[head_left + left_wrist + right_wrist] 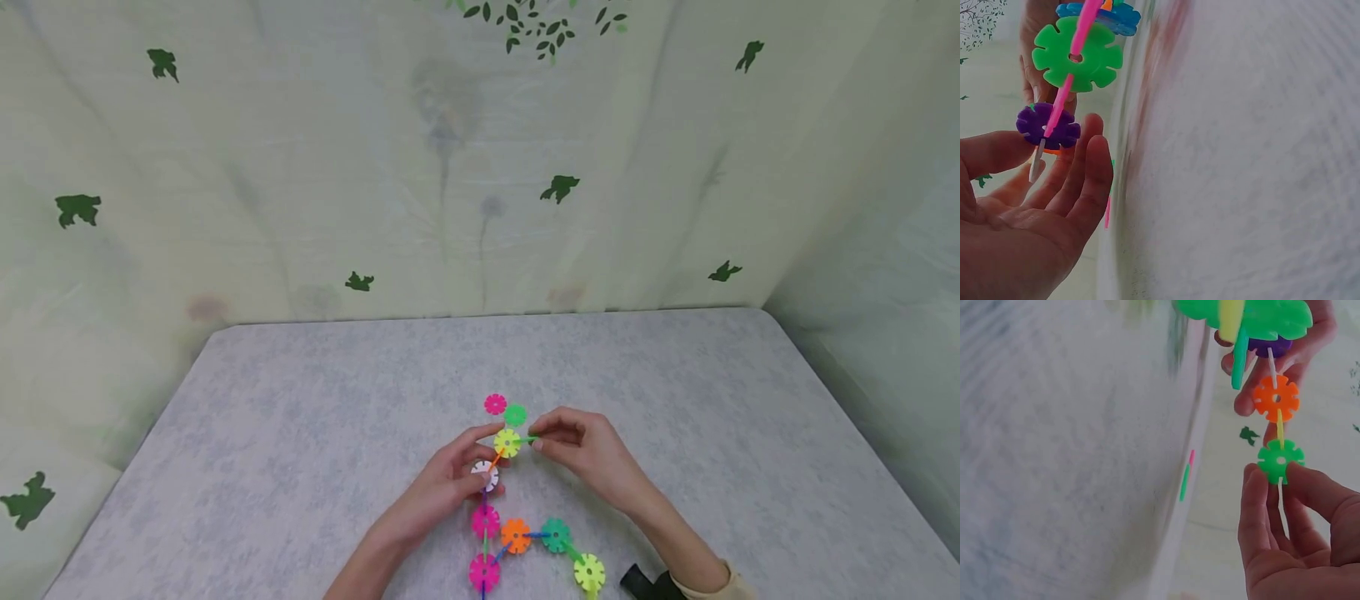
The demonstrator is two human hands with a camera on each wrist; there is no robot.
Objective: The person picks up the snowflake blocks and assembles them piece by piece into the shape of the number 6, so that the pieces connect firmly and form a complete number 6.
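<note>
A chain of slotted plastic discs runs up the table in the head view. My left hand [448,479] holds it at the white disc [491,477], thumb on its face, fingers behind. Above that, an edge-on orange disc [1277,398] joins a yellow disc [507,443]. With thumb and finger, my right hand [592,454] pinches the green disc [1281,461] at the chain's end. A thin pale strip shows between the right fingers; I cannot tell what it is. Beside the left thumb is a purple disc [1047,127], with a larger-looking green disc [1077,55] further along.
Loose pink [495,404] and green [515,414] discs lie just beyond the hands. Nearer, pink [485,522], orange [515,536], teal [556,535] and yellow [589,572] discs continue the chain, branching right. A pale patterned curtain [315,167] stands behind the grey table [300,400].
</note>
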